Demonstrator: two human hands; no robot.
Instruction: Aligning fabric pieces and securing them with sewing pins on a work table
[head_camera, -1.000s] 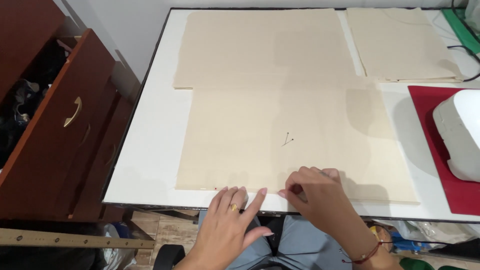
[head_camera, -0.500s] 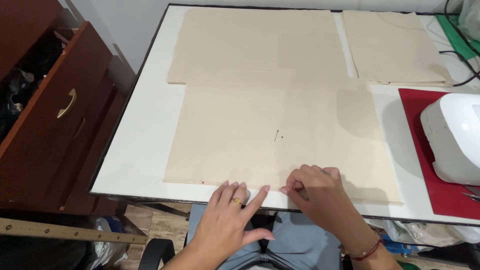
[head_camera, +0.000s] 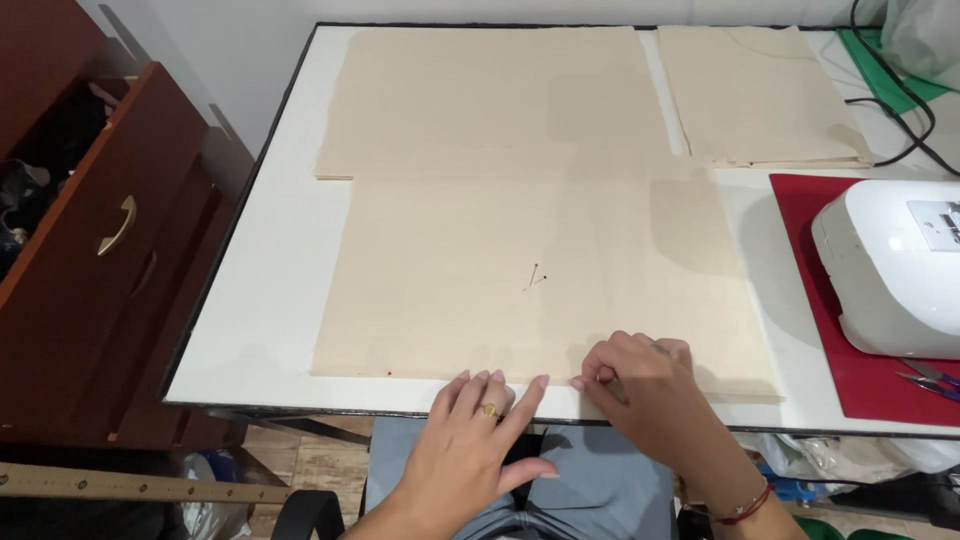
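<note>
Our left hand (head_camera: 478, 425) lies flat, fingers spread, on the near edge of the cream fabric panel (head_camera: 540, 280), whose long axis runs left-right; our right hand (head_camera: 640, 385) pinches that edge beside it.

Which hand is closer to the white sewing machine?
Right. The right hand rests on the cream fabric nearer the sewing machine; the left hand lies farther away.

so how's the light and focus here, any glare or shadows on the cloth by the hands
Head view: even, soft light, no glare on the cream fabric; faint shadows under the left hand and right hand; a broad dim patch falls across the cloth's right part; focus is sharp, with the pins readable; table edges splay with wide-angle distortion.
</note>
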